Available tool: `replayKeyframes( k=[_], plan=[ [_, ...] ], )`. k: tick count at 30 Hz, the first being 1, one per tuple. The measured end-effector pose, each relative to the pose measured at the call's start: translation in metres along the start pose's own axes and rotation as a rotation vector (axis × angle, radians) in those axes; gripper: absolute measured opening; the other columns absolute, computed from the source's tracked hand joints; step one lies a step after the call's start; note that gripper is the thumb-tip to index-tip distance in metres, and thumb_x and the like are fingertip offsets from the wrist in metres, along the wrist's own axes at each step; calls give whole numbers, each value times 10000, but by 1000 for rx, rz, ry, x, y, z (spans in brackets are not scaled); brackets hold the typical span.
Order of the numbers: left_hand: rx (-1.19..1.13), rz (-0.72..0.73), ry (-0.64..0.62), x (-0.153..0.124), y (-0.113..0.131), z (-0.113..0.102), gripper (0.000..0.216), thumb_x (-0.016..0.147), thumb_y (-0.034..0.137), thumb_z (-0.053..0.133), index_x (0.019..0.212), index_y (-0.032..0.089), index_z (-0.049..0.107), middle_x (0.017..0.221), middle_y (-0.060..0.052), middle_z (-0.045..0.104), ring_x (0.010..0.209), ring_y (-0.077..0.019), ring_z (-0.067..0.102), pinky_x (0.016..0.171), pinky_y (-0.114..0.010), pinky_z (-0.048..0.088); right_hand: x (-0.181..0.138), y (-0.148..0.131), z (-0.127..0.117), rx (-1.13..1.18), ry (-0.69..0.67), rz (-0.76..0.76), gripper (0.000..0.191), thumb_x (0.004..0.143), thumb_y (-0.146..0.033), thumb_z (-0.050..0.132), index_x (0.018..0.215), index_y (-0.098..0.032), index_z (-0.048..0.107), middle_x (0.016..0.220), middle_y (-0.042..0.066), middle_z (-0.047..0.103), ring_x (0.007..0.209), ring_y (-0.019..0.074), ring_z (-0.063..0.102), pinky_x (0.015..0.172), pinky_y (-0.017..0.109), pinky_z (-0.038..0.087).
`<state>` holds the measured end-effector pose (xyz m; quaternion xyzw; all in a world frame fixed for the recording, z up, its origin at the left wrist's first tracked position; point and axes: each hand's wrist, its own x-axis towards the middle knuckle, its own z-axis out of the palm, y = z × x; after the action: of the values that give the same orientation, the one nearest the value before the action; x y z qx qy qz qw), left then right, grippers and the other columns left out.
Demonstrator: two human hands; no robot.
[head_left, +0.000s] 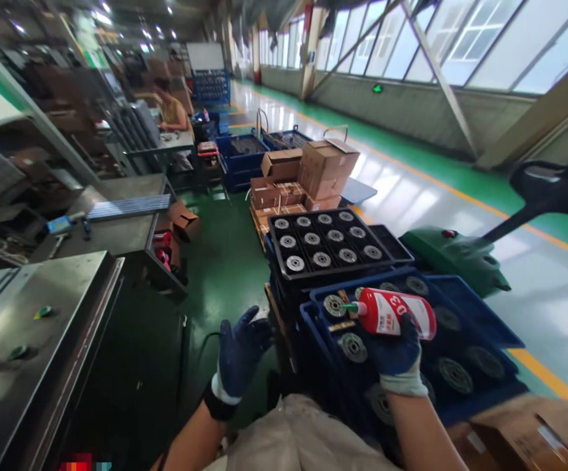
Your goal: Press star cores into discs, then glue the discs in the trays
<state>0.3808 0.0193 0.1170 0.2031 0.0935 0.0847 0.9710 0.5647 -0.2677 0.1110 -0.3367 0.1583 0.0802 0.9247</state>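
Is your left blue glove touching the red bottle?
Apart. The head view shows the left hand raised off to one side, with a clear gap to the red bottle, which the right hand is holding.

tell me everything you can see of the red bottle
The red bottle looks like plastic, with large white digits on its side and a slim green nozzle. It lies nearly level, nozzle pointing left, gripped by the gloved right hand, above a metal disc in a blue crate. Whether the nozzle touches the disc is unclear.
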Motion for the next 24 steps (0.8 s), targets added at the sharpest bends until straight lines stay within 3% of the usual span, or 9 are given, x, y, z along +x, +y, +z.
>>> replayKeyframes(
  k=[3,7,9,12,15,18,20,22,24],
  plan=[
    [5,63,-122,34,43,-14,614,988,639,514,1397,207,664,1263,-134,748,1162,-297,725,1037,-423,566,29,26,28,-24,100,-19,344,902,-427,660,1208,-284,730,1195,2,800,1171,199,742,1221,542,431],
    [-28,257,-123,75,159,-57,666,1013,675,381,1407,215,657,1356,-129,699,1270,-283,675,1127,-440,524,80,67,81,-47,145,-9,358,877,-459,674,1160,-252,747,1206,27,796,1268,200,691,1244,507,410],
    [-36,345,-79,88,213,-65,719,996,715,351,1412,214,654,1374,-134,680,1280,-291,668,1115,-459,538,109,85,114,-58,119,-26,383,860,-457,696,1182,-254,740,1220,20,790,1304,204,667,1248,512,408],
    [-20,508,76,102,270,-47,769,935,786,389,1451,266,622,1320,-101,713,1207,-277,713,1012,-445,611,153,107,167,-78,56,3,424,842,-470,713,1204,-251,731,1236,14,784,1318,212,655,1252,529,401],
    [55,743,359,122,311,-12,829,850,844,471,1497,334,564,1232,-20,760,1066,-220,767,835,-351,671,192,126,215,-110,-52,9,470,833,-509,716,1223,-247,720,1242,30,778,1310,229,656,1237,545,422],
    [179,976,601,151,362,11,826,837,887,389,1404,348,654,1244,69,748,1251,-165,683,801,-289,667,225,149,254,-109,-121,-43,504,833,-479,721,1276,-241,692,1286,37,757,1344,221,627,1215,518,460],
    [207,1171,614,175,404,13,786,942,811,169,1250,366,739,1258,150,732,1421,-70,516,908,-220,620,246,168,276,-97,-66,-84,487,831,-440,715,1270,-229,693,1305,38,747,1356,212,614,1204,498,479],
    [68,1331,564,204,449,6,753,997,688,65,1166,416,747,1229,225,730,1436,-25,470,973,-208,581,266,188,297,-99,24,-113,445,845,-421,677,1239,-216,709,1304,52,745,1339,220,626,1188,512,498],
    [-354,1126,663,239,492,-7,619,926,722,211,1129,472,740,1129,242,760,1337,-105,599,929,-306,620,282,206,318,-60,83,-138,403,872,-394,607,1210,-207,721,1301,75,743,1310,232,650,1154,527,530]
  ],
)
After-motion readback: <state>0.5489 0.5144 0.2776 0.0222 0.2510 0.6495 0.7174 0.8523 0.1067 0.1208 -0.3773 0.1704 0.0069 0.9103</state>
